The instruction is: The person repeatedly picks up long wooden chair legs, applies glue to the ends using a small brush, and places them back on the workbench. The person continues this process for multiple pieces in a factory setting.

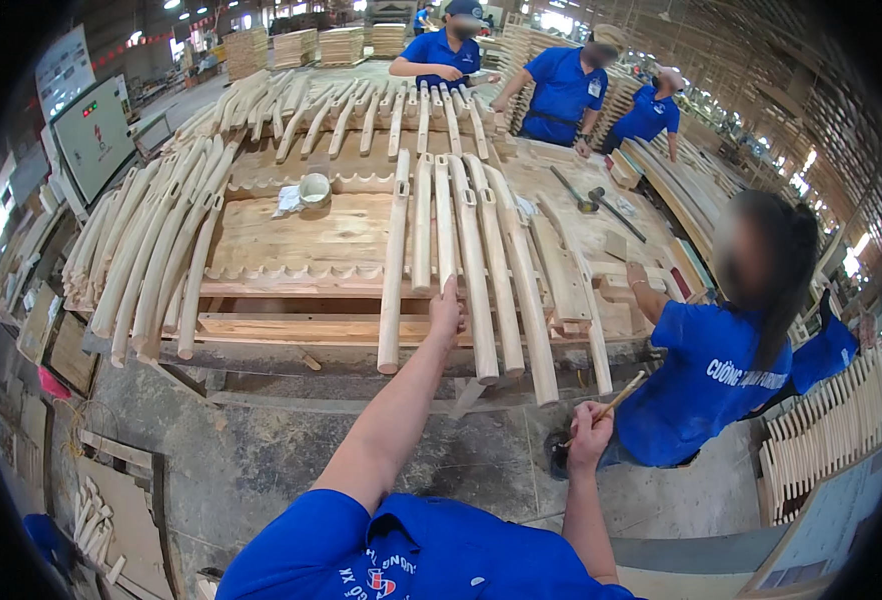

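My left hand (448,312) is closed around the near end of a pale, curved wooden furniture leg (445,225), one of several lying side by side across the bench. Longer legs lie on both sides of it, a straight-looking one (394,270) to the left and a slotted one (476,280) to the right. In front of the bench, my right hand (591,437) grips a thin wooden stick (625,394) that points up to the right. A dark round thing (559,455) is just left of that hand; whether the hand touches it I cannot tell.
A notched wooden rack (301,272) on the bench carries a white cup (314,190). More legs (151,250) are heaped at left. A hammer (587,204) lies at right. A co-worker in blue (711,370) reaches onto the bench close by; several others stand beyond.
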Demonstrator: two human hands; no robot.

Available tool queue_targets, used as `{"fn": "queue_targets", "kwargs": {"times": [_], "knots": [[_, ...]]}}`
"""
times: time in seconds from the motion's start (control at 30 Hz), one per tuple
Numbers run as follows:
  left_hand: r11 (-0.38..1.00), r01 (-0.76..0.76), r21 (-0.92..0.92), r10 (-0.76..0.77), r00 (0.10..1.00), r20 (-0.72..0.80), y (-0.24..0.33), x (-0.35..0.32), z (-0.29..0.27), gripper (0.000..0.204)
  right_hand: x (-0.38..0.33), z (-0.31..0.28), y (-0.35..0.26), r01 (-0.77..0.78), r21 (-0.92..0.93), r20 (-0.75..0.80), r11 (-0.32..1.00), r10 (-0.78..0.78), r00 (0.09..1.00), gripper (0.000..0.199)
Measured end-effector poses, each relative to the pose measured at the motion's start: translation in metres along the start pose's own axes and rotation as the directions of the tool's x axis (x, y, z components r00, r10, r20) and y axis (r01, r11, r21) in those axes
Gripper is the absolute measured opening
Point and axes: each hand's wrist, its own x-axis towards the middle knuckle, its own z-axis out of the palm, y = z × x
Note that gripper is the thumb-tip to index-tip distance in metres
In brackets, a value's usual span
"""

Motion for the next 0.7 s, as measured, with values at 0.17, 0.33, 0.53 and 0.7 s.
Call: {"fn": "queue_targets", "kwargs": {"times": [0.17, 0.33, 0.53, 0.7], "knots": [[0.991, -0.098, 0.091, 0.119, 0.954, -0.274, -0.007, -0.006, -0.002, 0.059, 0.003, 0.004, -0.024, -0.024, 0.09, -0.021, 0.996, 0.026, 0.999, 0.019], [0.919, -0.247, 0.307, 0.342, 0.887, -0.31, -0.004, 0.025, -0.019, 0.064, 0.007, 0.025, -0.03, -0.02, 0.098, 0.064, 0.995, 0.014, 0.998, 0.019], [0.943, -0.18, 0.28, 0.278, 0.888, -0.366, -0.002, 0.031, -0.012, 0.07, 0.007, 0.032, -0.029, 0.025, 0.146, 0.06, 0.989, -0.034, 0.998, 0.015], [0.98, -0.016, 0.2, 0.065, 0.969, -0.237, 0.006, 0.019, -0.012, 0.074, 0.008, 0.024, -0.028, 0.004, 0.102, 0.001, 0.995, -0.004, 1.0, 0.014]]}}
